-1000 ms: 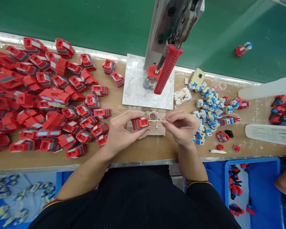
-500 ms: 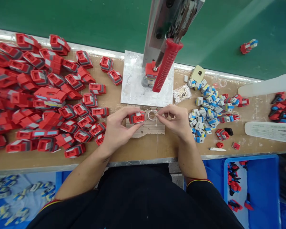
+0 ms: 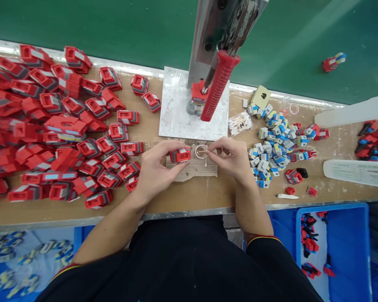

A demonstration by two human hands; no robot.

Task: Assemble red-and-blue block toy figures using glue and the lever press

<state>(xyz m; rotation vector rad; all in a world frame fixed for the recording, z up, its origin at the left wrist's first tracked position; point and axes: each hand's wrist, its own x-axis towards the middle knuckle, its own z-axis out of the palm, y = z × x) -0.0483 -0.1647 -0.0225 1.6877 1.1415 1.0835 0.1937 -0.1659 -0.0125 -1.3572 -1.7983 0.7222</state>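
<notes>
Between the thumb and fingers of my left hand point(image 3: 159, 170) is a red plastic part point(image 3: 180, 154) with a recess facing up. My right hand point(image 3: 231, 159) is pinched at the right edge of a small pale ring point(image 3: 200, 152); a thin stick seems to be between its fingertips, but it is too small to tell clearly. The ring lies just right of the red part, over a torn piece of cardboard point(image 3: 197, 171). The two hands are apart, in front of the press's metal base plate point(image 3: 176, 119).
A hand press with a red handle point(image 3: 219, 86) rises behind my hands. Many red parts point(image 3: 66, 123) cover the left side. At the right are a bag of cotton swabs point(image 3: 240, 123), a pile of small blue-and-white parts point(image 3: 272, 144) and a blue bin point(image 3: 349, 247).
</notes>
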